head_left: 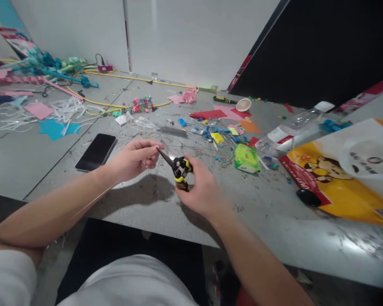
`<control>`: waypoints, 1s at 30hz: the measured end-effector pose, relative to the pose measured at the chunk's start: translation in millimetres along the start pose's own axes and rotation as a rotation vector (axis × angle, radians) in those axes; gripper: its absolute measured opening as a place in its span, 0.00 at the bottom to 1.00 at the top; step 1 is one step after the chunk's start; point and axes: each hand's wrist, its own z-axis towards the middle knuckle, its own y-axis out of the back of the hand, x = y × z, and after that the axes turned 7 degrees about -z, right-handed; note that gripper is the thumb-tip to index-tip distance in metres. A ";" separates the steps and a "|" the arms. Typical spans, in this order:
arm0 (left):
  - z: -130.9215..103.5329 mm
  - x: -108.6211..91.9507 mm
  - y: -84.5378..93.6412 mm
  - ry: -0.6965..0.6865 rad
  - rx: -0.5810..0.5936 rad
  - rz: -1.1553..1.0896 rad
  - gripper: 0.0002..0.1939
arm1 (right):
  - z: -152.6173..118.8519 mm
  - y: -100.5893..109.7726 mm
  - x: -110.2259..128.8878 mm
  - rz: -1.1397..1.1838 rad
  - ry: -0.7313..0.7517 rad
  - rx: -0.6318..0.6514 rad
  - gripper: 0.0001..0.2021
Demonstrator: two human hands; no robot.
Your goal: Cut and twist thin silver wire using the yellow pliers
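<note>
My right hand is wrapped round the black and yellow handles of long-nose pliers. Their dark pointed jaws reach up and left to the fingertips of my left hand. Thumb and forefinger of that hand are pinched at the jaw tips, with the other fingers curled. A thin pale wire trails from the left hand down in front of the forearm; its end between the fingers is too small to make out. Just beyond the hands lies a bundle of thin straight wires.
A phone lies left of my hands. Small blue and yellow bits, a green packet, a plastic bottle and a yellow bag are to the right. Paper strips and a yellow cable spread behind.
</note>
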 end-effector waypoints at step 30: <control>-31.7 11.2 -24.6 0.119 -0.068 0.146 0.25 | -19.6 26.8 29.7 -0.190 -0.082 0.080 0.37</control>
